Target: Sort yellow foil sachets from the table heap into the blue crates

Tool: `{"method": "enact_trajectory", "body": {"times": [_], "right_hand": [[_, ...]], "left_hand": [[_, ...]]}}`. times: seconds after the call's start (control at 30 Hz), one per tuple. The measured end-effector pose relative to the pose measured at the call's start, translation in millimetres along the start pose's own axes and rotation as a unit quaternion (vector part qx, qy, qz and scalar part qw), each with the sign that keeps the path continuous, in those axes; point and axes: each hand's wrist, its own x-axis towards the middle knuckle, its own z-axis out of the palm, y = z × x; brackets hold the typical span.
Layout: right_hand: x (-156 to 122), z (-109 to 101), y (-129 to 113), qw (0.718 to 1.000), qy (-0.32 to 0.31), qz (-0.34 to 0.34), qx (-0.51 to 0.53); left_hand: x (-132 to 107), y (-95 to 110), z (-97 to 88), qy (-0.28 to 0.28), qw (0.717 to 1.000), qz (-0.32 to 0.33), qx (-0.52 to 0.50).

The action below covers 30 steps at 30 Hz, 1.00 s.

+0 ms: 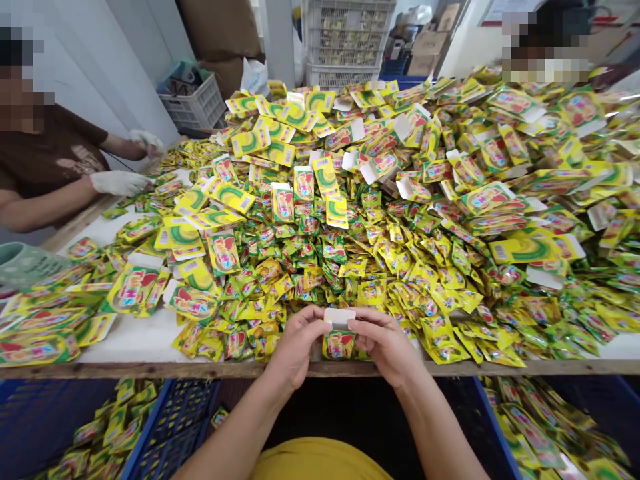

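My left hand (295,347) and my right hand (385,343) meet at the table's near edge, both closed around one small yellow-green carton (339,341) with its white flap up. The fingers pinch the carton from either side. Just beyond my hands lies a heap of small yellow and green sachets (360,267). Behind them rises a big pile of flat and folded cartons (450,153) of the same print.
A white table with a wooden edge (150,368) carries the heaps. Blue crates (170,427) with sachets stand below at left and right. A person in white gloves (120,181) works at the left; another person sits at the far right. White crates (345,40) stand behind.
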Motion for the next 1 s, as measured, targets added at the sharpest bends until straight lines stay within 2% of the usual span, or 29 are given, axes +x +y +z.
{"method": "enact_trajectory", "body": {"times": [0.07, 0.13, 0.2, 0.3, 0.43, 0.57, 0.7, 0.87, 0.93, 1.0], "right_hand": [[-5, 2, 1, 0.997, -0.006, -0.056, -0.046], [-8, 3, 0, 0.987, -0.022, -0.112, -0.111], [-9, 4, -1, 0.978, -0.021, -0.142, -0.154], [-7, 2, -1, 0.981, -0.006, -0.129, -0.144], [-6, 1, -2, 0.984, -0.005, -0.112, -0.141], [-9, -1, -3, 0.974, -0.019, -0.150, -0.167], [-12, -5, -1, 0.961, -0.040, -0.192, -0.195], [-8, -8, -5, 0.961, -0.053, -0.193, -0.193], [-7, -10, -7, 0.947, -0.068, -0.220, -0.225], [-9, -11, -6, 0.919, -0.080, -0.266, -0.279]], "left_hand": [[0, 2, 0.3, 0.029, 0.999, 0.017, 0.033], [-2, 2, -0.1, 0.050, 0.993, 0.062, 0.087], [-3, 2, -2.6, 0.036, 0.982, 0.107, 0.150], [-4, 0, -8.7, -0.010, 0.961, 0.161, 0.224], [-1, -2, -10.6, 0.001, 0.936, 0.216, 0.279], [0, -3, -9.2, 0.006, 0.920, 0.250, 0.302], [-2, -4, -12.3, -0.034, 0.872, 0.352, 0.339], [-2, -2, -13.0, -0.021, 0.886, 0.329, 0.325], [-3, 0, -16.4, -0.040, 0.871, 0.352, 0.341], [-4, -1, -23.3, -0.084, 0.839, 0.390, 0.369]]}}
